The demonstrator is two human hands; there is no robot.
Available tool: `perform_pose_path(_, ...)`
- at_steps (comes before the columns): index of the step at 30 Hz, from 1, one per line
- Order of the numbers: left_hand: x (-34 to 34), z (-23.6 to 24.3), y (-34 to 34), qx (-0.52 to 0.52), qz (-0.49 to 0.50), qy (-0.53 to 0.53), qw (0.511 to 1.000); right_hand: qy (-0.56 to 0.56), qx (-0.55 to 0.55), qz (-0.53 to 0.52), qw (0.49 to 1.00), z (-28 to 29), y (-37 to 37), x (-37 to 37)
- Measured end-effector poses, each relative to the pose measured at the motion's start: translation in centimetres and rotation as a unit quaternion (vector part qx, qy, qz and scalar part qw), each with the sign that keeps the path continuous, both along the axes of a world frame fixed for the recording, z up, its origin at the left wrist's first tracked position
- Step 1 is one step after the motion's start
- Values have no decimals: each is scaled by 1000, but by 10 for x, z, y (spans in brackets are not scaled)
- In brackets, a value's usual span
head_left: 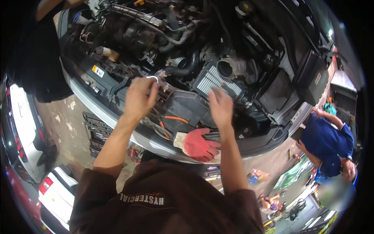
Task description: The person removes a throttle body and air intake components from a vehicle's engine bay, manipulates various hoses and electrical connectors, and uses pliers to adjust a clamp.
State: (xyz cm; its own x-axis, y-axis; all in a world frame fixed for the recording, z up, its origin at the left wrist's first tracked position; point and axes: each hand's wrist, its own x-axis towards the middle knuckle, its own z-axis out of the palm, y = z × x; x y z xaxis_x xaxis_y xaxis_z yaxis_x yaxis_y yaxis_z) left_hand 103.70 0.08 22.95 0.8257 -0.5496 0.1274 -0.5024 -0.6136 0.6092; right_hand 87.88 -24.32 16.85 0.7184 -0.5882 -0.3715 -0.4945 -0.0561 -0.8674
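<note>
Hands over an open engine bay (99, 103). The pleated panel (208, 80), pale within a dark frame, lies right of centre, just below the mouth of a ribbed duct (235, 68). The right hand (222, 107) is at its near edge, fingers bent; blur hides whether they grip anything. The left hand (140, 99) is well apart from the panel, fingers curled near a bright white curved piece (154, 78); whether they hold it cannot be told. The panel is probably light, its frame fairly stiff, its pleats easily crushed; the frame's edges offer the safest hold. The ribbed duct probably flexes. A red-palmed glove (199, 145) rests on the front edge.
</note>
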Motion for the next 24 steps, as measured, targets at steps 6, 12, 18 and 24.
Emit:
perform_pose_path(6,32,-19,44,94,43,-92,990,52,-162,111,979,-108,4,148)
perform_pose_path(12,-6,-34,104,187,66,-89,976,196,-169,262,930,-112,10,215)
perform_pose_path(18,-23,-47,109,161,109,-53,979,265,-155,300,903,-126,16,229)
perform_pose_path(24,-21,-48,112,169,111,-51,978,291,-110,342,887,-121,-6,232)
